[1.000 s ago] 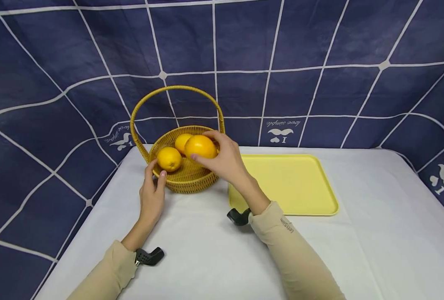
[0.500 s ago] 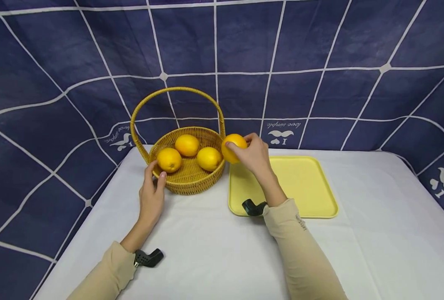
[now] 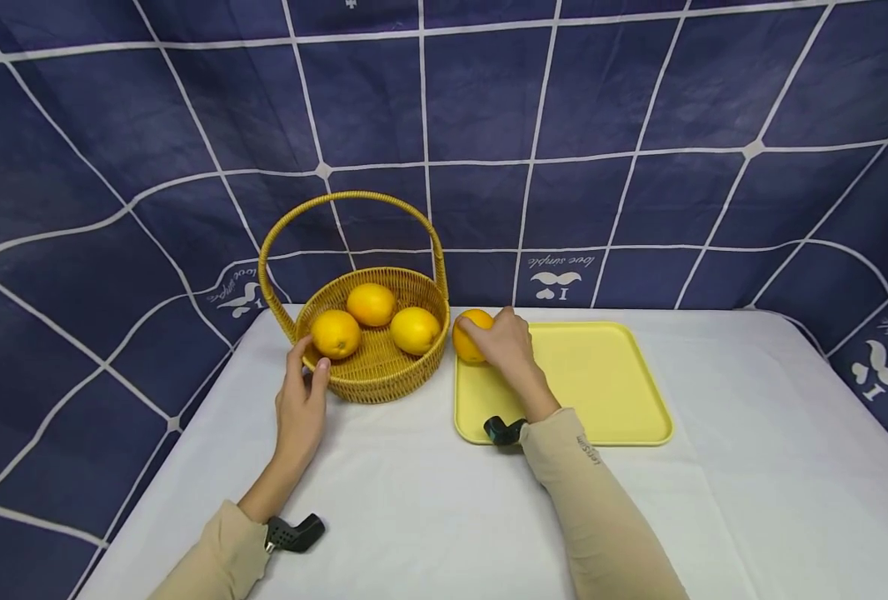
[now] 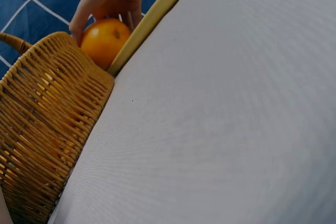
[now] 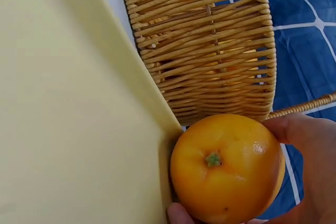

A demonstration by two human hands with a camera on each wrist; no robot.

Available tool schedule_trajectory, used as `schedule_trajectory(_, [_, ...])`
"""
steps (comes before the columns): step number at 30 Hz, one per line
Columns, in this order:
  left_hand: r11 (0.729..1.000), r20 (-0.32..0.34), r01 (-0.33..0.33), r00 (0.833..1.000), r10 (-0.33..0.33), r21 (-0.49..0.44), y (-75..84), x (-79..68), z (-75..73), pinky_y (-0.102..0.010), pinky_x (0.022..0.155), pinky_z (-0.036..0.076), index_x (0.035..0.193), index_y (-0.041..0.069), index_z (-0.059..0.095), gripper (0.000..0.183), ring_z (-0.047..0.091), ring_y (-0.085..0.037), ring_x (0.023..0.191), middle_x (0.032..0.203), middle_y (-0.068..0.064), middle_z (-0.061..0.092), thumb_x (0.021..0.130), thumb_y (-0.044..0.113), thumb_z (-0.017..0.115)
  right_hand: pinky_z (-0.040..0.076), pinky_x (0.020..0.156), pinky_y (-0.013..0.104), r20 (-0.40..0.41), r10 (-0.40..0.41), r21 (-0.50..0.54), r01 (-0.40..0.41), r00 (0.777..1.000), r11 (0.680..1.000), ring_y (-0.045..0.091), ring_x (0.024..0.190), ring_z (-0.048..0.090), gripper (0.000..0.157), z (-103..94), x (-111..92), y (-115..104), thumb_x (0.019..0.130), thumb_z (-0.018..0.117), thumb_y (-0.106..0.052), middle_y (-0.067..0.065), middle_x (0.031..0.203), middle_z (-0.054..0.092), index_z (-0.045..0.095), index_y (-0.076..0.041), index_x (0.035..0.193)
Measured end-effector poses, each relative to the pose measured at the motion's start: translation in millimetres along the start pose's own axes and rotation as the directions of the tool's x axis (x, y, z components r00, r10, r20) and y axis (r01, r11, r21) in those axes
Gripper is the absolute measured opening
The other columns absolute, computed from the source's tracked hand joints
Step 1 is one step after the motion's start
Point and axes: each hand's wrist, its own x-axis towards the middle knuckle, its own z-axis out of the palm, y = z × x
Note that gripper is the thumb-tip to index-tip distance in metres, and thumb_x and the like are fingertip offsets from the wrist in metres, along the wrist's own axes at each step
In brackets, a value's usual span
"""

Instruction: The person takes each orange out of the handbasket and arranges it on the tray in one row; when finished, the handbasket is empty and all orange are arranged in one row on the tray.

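In the head view my right hand [image 3: 506, 346] holds an orange [image 3: 474, 336] low at the back left corner of the yellow tray [image 3: 586, 383]. Thumb and fingers lie around its sides in the right wrist view, where a green stem spot shows on the orange [image 5: 226, 169]. Whether it touches the tray floor I cannot tell. My left hand [image 3: 301, 408] grips the front left rim of the wicker basket [image 3: 376, 387]. Inside the basket lie a round orange [image 3: 336, 334] and two oval yellow-orange fruits [image 3: 371, 304], one at the back and one at the right.
A tall arched handle [image 3: 354, 196] rises over the basket, which stands close beside the tray's left edge. White cloth [image 3: 414, 517] covers the table. Behind hangs a dark blue curtain [image 3: 481, 100] with white lines.
My right hand has carried the orange out of the basket, rightward over the rim, then down to the tray's corner. The left hand stays on the basket; the head view has tilted slightly.
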Motion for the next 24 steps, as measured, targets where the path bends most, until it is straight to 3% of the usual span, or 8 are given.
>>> schedule_trajectory(6, [1.0,-0.002,-0.009,1.0,0.009,-0.01,-0.2,-0.6,-0.1,-0.059,0.119,0.04,0.162,0.025,0.037,0.053,0.047,-0.034,0.148,0.166,-0.009,0.043,0.113,0.04,0.048,0.051,0.073,0.042,0.012,-0.012,-0.026,0.012,1.0,1.0,0.035,0.088,0.062,0.072,-1.2,-0.5,0.6,0.09,0.065,-0.068,0.021,0.1,0.066,0.061,0.002,0.107])
schedule_trajectory(16, [0.999,-0.003,-0.024,1.0,0.024,-0.029,2.0,-3.3,-0.3,-0.059,0.12,0.039,0.161,0.021,0.039,0.052,0.046,-0.033,0.148,0.165,-0.009,0.044,0.113,0.036,0.05,0.054,0.096,0.054,0.004,-0.013,-0.029,0.013,1.0,1.0,0.044,0.114,0.066,0.079,-6.7,-1.2,1.5,0.097,0.054,-0.07,0.026,0.126,0.069,0.064,0.003,0.125])
schedule_trajectory(24, [1.0,-0.005,-0.014,1.0,0.014,-0.027,1.1,-2.4,-0.8,-0.059,0.121,0.038,0.161,0.022,0.039,0.052,0.045,-0.033,0.149,0.166,-0.009,0.043,0.113,0.037,0.049,0.051,0.105,0.052,-0.109,-0.172,0.06,0.179,0.979,0.982,0.041,0.119,0.063,0.069,-13.1,-2.0,-8.9,0.1,0.061,-0.058,0.024,0.128,0.068,0.063,0.004,0.131])
